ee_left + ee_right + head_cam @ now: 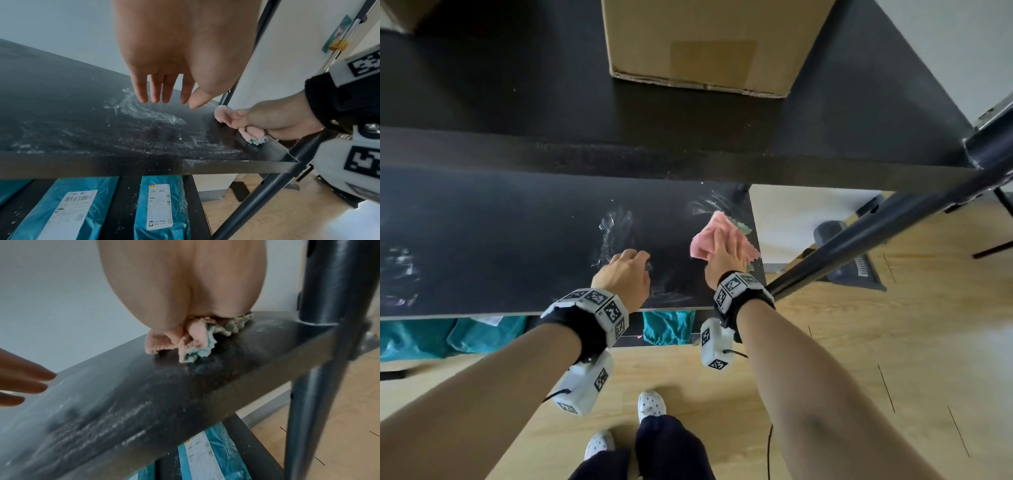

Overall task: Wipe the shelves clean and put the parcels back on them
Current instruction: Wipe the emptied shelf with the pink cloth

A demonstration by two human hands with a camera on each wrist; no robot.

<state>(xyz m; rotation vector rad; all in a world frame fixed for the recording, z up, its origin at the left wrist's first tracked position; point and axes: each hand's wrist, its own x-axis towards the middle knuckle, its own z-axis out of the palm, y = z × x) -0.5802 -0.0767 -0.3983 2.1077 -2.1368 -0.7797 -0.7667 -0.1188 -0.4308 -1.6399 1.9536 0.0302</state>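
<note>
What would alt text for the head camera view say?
A right hand presses a pink cloth on a dusty black shelf, near its right end; the left hand hovers beside it, empty. A cardboard box sits on the shelf above, teal parcels below.

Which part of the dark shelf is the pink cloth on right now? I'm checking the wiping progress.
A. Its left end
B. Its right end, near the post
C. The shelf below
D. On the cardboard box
B: the right hand presses the pink cloth on the dark shelf at its right end, beside the post.
</note>
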